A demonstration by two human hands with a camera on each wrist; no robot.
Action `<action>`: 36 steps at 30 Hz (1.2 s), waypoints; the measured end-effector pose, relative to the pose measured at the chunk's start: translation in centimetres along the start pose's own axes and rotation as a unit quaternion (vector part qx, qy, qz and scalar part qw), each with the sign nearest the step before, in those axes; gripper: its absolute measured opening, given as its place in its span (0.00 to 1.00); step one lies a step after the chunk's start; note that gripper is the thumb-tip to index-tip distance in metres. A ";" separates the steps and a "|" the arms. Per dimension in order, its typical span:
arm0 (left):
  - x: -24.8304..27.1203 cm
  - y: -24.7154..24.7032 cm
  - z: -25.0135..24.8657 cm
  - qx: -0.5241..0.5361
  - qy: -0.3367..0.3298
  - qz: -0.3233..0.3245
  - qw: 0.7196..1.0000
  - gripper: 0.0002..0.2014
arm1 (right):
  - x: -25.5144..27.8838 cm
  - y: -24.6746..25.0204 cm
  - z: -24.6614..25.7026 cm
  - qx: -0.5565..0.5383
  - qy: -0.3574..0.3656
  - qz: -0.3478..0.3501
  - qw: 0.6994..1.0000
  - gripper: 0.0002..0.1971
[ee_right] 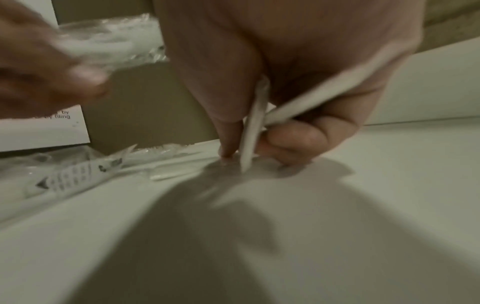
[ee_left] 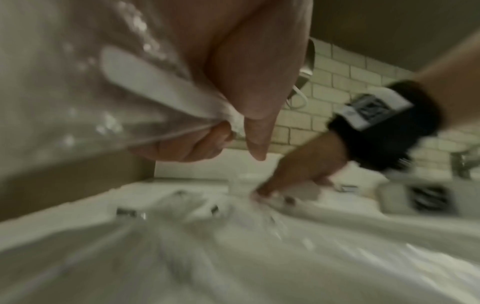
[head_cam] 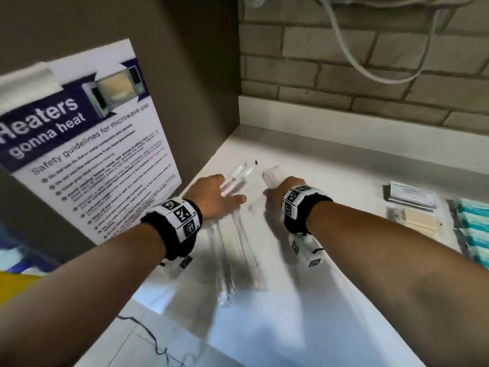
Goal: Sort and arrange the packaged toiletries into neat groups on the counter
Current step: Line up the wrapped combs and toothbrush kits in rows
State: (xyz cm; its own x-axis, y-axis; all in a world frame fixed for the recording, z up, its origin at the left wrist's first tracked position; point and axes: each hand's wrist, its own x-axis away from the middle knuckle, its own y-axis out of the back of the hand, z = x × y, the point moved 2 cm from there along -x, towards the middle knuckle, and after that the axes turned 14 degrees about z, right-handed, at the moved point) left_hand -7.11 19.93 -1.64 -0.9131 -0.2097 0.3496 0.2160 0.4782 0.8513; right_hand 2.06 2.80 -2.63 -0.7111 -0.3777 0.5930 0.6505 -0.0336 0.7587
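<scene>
Midway through the sort, we work at the far left corner of the white counter (head_cam: 304, 300), both hands down among clear-wrapped toothbrushes. Our left hand (head_cam: 214, 194) has fingers curled around a toothbrush in crinkled plastic wrap (ee_left: 145, 82), lifted just off the surface; our right hand (head_cam: 280, 192) pinches two thin white sticks (ee_right: 250, 133), their tips touching the counter beside a small clear cup (head_cam: 271, 176), though blur keeps us from saying what the sticks are. More wrapped toothbrushes (head_cam: 243, 250) lie loose and fanned between our wrists, not yet lined up. Off to the right, well apart from the hands, part of the job looks done: a stack of dark-edged flat packets (head_cam: 411, 196), a beige packet (head_cam: 415, 223) just in front of it, and a row of teal packets (head_cam: 473, 231) at the frame's edge sit in tidy groups. By our reckoning, the toothbrush pile and the sticks are what remain to be grouped. A microwave safety poster (head_cam: 87, 144) hangs on the wall at left.
</scene>
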 end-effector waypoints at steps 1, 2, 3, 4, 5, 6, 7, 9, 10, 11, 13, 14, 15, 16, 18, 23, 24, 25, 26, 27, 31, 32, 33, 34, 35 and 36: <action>0.6 -1.0 0.1 -0.019 0.013 0.018 1.000 0.29 | 0.6 0.4 0.3 0.062 -0.006 0.007 0.998 0.37; 1.1 -1.9 -0.2 -0.039 0.020 0.040 0.998 0.30 | 1.1 0.8 0.6 0.123 0.015 -0.004 0.992 0.41; 1.4 -2.8 -0.5 -0.056 0.026 0.061 0.996 0.31 | 1.6 1.2 0.8 0.181 0.031 -0.007 0.983 0.44; 1.8 -3.5 -0.8 -0.068 0.032 0.074 0.994 0.31 | 1.8 1.6 0.9 0.219 0.033 -0.002 0.975 0.45; 1.8 -4.1 -1.1 -0.077 0.034 0.082 0.993 0.31 | 2.0 1.9 1.0 0.259 0.039 0.004 0.965 0.45; 2.0 -4.6 -1.5 -0.081 0.034 0.083 0.993 0.30 | 2.4 2.1 1.1 0.285 0.043 0.007 0.958 0.41; 2.0 -4.8 -1.9 -0.085 0.033 0.081 0.993 0.29 | 2.6 2.1 1.2 0.305 0.044 0.006 0.951 0.36; 2.1 -4.9 -2.5 -0.085 0.035 0.075 0.993 0.24 | 3.0 1.9 0.8 0.331 0.054 0.005 0.942 0.28; 2.1 -4.8 -2.7 -0.076 0.038 0.075 0.994 0.21 | 3.0 1.8 0.5 0.332 0.053 0.005 0.942 0.24; 2.2 -4.7 -2.8 -0.061 0.042 0.075 0.994 0.20 | 3.2 1.7 0.2 0.330 0.051 0.009 0.943 0.20; 2.2 -4.1 -2.6 -0.012 0.048 0.062 0.997 0.18 | 3.5 1.7 -0.5 0.303 0.034 0.027 0.952 0.18; 2.4 -3.5 -2.5 0.018 0.046 0.050 0.998 0.18 | 3.8 1.7 -0.8 0.294 0.028 0.034 0.955 0.19; 2.6 -2.9 -2.4 0.044 0.041 0.031 0.998 0.17 | 3.8 1.6 -1.0 0.301 0.021 0.034 0.953 0.21; 2.8 -2.0 -2.2 0.061 0.039 0.015 0.997 0.16 | 3.8 1.5 -1.2 0.308 0.015 0.031 0.951 0.23; 2.9 -0.1 -1.6 0.101 0.031 -0.009 0.994 0.17 | 3.8 1.2 -1.7 0.258 0.003 0.028 0.966 0.25; 2.3 2.2 1.0 0.090 0.057 0.009 0.994 0.26 | 2.7 0.0 -1.1 0.176 -0.021 0.029 0.984 0.19; 2.3 1.9 1.5 0.043 0.076 0.025 0.996 0.29 | 2.0 -0.2 -1.0 0.180 -0.023 0.034 0.983 0.15; 2.4 1.4 2.0 0.005 0.092 0.047 0.995 0.31 | 1.0 -0.4 -0.7 0.180 -0.012 0.033 0.983 0.13; 2.5 0.7 2.6 -0.019 0.107 0.069 0.992 0.32 | -0.1 -0.6 -0.4 0.141 0.001 0.021 0.990 0.12; 2.6 0.0 3.1 -0.027 0.119 0.086 0.989 0.30 | -1.2 -0.9 -0.1 0.073 0.017 0.013 0.997 0.13; 3.0 -2.0 4.4 0.026 0.141 0.102 0.984 0.28 | 2.0 -2.6 3.7 -0.144 0.076 0.022 0.986 0.23; 3.2 -2.0 4.4 0.043 0.140 0.100 0.984 0.27 | 2.4 -3.2 4.5 -0.170 0.087 0.035 0.981 0.25; 3.2 -2.0 4.4 0.058 0.143 0.097 0.983 0.27 | 2.8 -3.8 5.2 -0.191 0.094 0.047 0.976 0.28; 3.2 -2.0 4.5 0.073 0.144 0.092 0.983 0.25 | 3.0 -4.5 5.9 -0.198 0.095 0.059 0.974 0.30; 3.2 -1.9 4.6 0.087 0.144 0.086 0.982 0.24 | 3.3 -5.1 6.3 -0.202 0.094 0.069 0.972 0.34; 3.2 -1.8 4.7 0.095 0.142 0.075 0.982 0.22 | 3.5 -5.7 6.7 -0.205 0.089 0.074 0.972 0.38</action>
State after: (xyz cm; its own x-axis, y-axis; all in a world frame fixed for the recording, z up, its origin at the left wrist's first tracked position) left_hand -12.04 22.45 -3.87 -0.7361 -0.3412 0.5846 0.2481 0.6675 0.7020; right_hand -5.89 7.83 -3.04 -0.5681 -0.5593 0.6037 0.8197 -0.3190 0.4758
